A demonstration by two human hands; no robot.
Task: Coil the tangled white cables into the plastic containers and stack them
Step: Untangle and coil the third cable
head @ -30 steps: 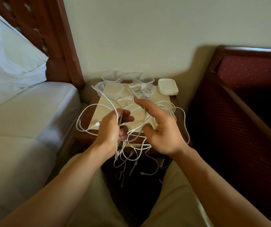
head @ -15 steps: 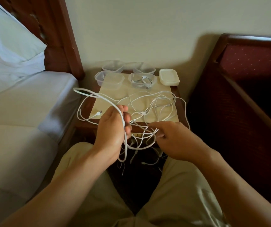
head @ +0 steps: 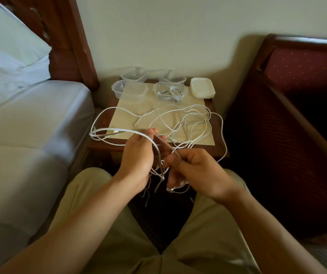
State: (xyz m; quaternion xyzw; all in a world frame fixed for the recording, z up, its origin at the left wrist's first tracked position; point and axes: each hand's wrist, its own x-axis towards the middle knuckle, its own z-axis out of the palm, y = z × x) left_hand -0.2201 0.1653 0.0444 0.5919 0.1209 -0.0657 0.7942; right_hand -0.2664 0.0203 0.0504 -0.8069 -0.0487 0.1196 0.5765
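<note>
A tangle of white cables sprawls over the small bedside table and hangs off its front edge. My left hand grips a loop of white cable that arcs out to the left. My right hand pinches a strand pulled taut towards the left hand, just in front of the table edge. Several clear plastic containers stand at the back: an empty one at the left, one holding a coiled cable beside it, two more behind.
A stack of white lids sits at the table's back right corner. A bed with white sheets and a pillow is on the left, a dark red upholstered chair on the right. My knees are below the hands.
My right hand has moved down and back towards me, drawing a strand taut. The loop in my left hand has dropped lower and swung out to the left.
</note>
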